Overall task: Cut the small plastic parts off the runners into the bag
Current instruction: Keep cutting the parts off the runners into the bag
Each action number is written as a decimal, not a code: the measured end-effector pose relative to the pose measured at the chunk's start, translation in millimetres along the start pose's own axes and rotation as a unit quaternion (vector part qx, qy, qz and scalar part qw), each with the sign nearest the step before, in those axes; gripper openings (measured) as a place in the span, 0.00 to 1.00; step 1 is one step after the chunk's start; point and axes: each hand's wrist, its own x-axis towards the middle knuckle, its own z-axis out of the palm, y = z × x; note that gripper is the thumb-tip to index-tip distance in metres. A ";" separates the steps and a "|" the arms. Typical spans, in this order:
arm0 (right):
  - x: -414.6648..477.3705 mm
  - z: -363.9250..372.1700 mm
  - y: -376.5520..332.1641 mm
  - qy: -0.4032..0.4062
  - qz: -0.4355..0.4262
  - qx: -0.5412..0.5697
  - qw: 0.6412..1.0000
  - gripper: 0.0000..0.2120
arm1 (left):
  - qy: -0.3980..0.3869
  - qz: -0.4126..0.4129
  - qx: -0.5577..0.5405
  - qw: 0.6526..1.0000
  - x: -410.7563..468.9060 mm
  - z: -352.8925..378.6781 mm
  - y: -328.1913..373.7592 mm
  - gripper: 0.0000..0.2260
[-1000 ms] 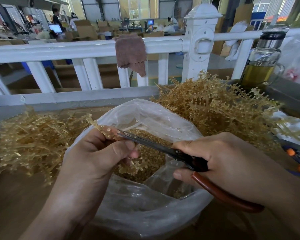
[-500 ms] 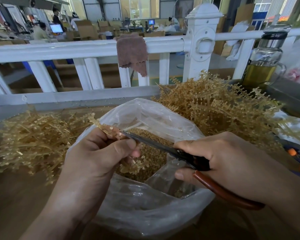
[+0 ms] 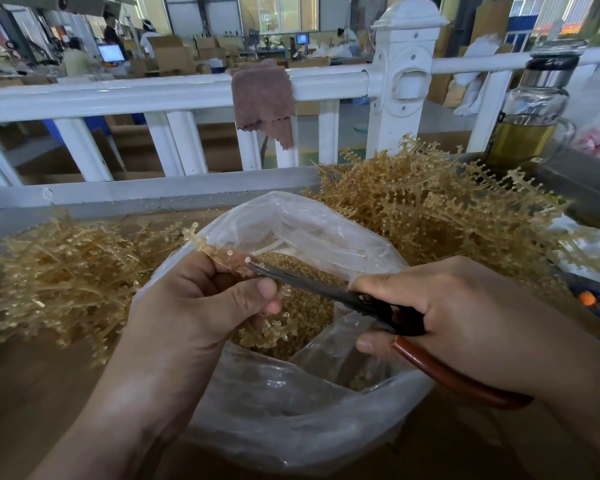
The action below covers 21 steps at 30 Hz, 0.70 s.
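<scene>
runner [image 3: 215, 252] in left hand [image 3: 201, 306] grip | scissors [image 3: 326, 291] right hand [image 3: 465, 317] | over bag [image 3: 291, 410]

This was a factory floor. Beyond a white railing [image 3: 153, 95] stood stacked cardboard cartons [image 3: 168, 53], lit monitors [image 3: 111, 53] and workers [image 3: 77, 60] at far stations under tall windows [image 3: 281, 12]. Near, heaps of moulded amber runners [image 3: 430, 209] covered the workbench [image 3: 32, 393], left and right.
</scene>
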 end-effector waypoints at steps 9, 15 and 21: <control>0.2 -1.4 -2.6 -0.010 0.003 0.003 1.000 0.17 | -0.016 -0.001 -0.008 1.000 -2.9 0.0 6.2 0.26; -1.1 -2.2 -3.4 -0.014 0.012 0.003 1.000 0.17 | -0.023 0.006 -0.018 1.000 -3.7 0.2 6.5 0.25; -0.4 -2.8 -4.4 -0.016 0.015 0.009 1.000 0.20 | -0.026 0.006 -0.039 0.999 -4.4 1.6 7.0 0.25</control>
